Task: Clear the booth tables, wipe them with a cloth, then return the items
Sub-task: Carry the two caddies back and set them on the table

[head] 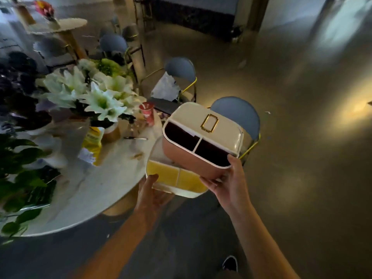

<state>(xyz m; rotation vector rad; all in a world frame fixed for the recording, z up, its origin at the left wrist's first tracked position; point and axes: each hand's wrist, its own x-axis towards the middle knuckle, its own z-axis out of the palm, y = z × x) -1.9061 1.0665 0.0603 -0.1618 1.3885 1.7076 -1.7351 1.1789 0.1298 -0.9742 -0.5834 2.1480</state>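
Two tabletop organiser boxes are held in the air beside the round white table (pixel 96 190). The upper one is pink (pixel 189 160) with a cream lid and a gold clasp, and it tilts toward me, showing two dark compartments. My right hand (pixel 227 182) grips its lower right corner, thumb up on the rim. Beneath it sits a white box with yellow compartments (pixel 175 178). My left hand (pixel 151 194) holds that box from below, thumb on its near rim.
The table carries white flowers (pixel 94 93), green leaves, a yellow packet (pixel 93 141), a red cup (pixel 147 112) and a pen. Blue chairs with gold frames (pixel 237 115) stand right of the table; one holds a white bag (pixel 166 87). Open floor lies to the right.
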